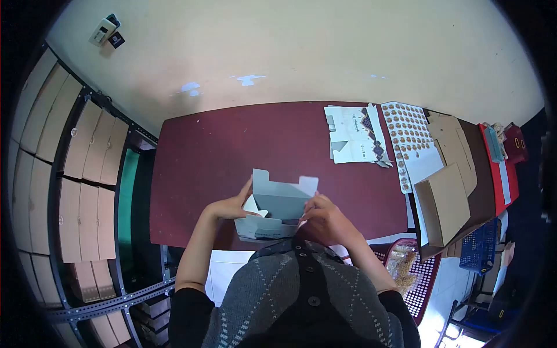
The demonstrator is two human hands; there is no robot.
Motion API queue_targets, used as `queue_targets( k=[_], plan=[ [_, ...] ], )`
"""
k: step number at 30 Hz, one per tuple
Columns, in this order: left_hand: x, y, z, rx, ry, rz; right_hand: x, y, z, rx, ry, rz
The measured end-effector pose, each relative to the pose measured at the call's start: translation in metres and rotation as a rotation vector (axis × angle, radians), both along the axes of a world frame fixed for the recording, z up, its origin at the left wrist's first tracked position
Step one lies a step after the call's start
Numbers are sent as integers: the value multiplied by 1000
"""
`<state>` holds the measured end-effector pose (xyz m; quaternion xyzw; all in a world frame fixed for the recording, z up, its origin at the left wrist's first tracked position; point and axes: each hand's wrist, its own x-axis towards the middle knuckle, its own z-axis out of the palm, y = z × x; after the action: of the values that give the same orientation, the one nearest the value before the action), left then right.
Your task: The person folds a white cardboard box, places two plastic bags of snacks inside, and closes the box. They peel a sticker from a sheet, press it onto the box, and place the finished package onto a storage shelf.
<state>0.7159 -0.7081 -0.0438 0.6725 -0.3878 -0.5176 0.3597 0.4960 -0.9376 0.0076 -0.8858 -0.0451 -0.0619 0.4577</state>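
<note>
In the head view, I hold a pale grey-blue carton point(281, 199) at the near edge of the maroon table point(197, 151), right in front of my body. It is partly folded: its top is open, and flaps stand up at both far corners. My left hand point(231, 205) is clamped on the carton's left end, with the thumb reaching over the near side by a small white flap point(255, 207) and the fingers up along the far left corner. My right hand point(325, 213) is closed on the right end, fingers bent and bunched against the edge; I cannot tell exactly where each fingertip presses.

Toward the table's far right lie flat printed cartons point(354, 136), stacked loosely, and just beside them a sheet of round stickers point(408, 124). Further right, a brown cardboard box point(445, 200) sits tilted, near a red tray point(506, 180). Below the table's right end, a bag of light-coloured pieces point(402, 268) lies in a dark pink basket point(428, 293), and a blue basket point(479, 246) stands beyond. On my left, a metal rack point(119, 232) holds rows of upright pale boxes point(87, 217).
</note>
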Motion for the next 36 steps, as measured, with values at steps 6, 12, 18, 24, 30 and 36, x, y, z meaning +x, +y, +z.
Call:
queue_targets(
  k=[6,12,18,24,30,36],
  plan=[
    [-13,-4,-33,-255,-371,498,-4,-7,18,39,-191,-237],
    [-22,-30,16,-154,-395,563,-10,-19,28,215,-162,-347],
    [-30,-44,-23,-394,-172,631,-13,-31,9,42,-75,-410],
    [-23,-17,-15,-288,279,560,-19,-43,-7,43,-37,-515],
    [-32,-8,-14,-356,589,381,-13,-41,-11,38,-68,-494],
    [-57,-22,-16,-300,445,275,-13,-31,-8,-296,-20,-459]
  ],
)
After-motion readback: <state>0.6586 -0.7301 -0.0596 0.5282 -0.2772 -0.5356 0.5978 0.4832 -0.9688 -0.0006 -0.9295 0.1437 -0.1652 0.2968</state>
